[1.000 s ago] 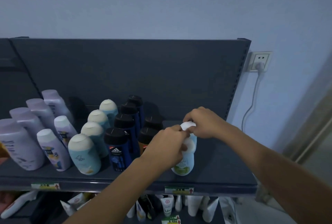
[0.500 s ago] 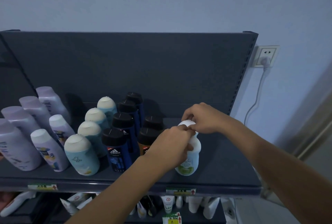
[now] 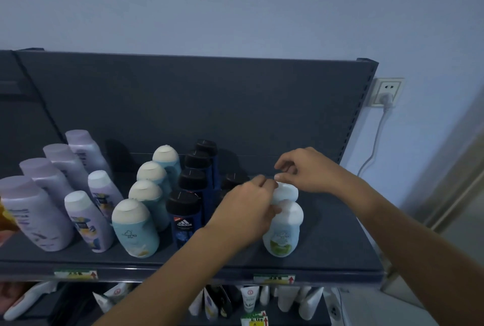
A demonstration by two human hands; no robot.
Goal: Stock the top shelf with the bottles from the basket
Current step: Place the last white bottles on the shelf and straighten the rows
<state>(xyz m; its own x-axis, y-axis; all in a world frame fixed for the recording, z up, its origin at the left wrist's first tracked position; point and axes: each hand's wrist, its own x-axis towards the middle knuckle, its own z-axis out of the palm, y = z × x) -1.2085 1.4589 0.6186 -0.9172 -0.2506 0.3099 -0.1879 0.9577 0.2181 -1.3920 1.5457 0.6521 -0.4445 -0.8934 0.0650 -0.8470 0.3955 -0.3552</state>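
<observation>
A white bottle with a green-and-blue label stands upright on the dark top shelf, right of the stocked rows. My left hand is wrapped around its neck and upper body from the left. My right hand hovers just above and behind the white cap, fingers loosely curled and apart, holding nothing. The basket is not in view.
Rows of purple bottles, pale blue bottles and black-capped dark blue bottles fill the shelf's left and middle. Bare shelf lies right of the white bottle. Tubes hang below. A wall socket with plug is at right.
My right hand has lifted off the bottle's cap and its fingers have loosened. The left hand keeps its hold on the bottle, which stands on the shelf.
</observation>
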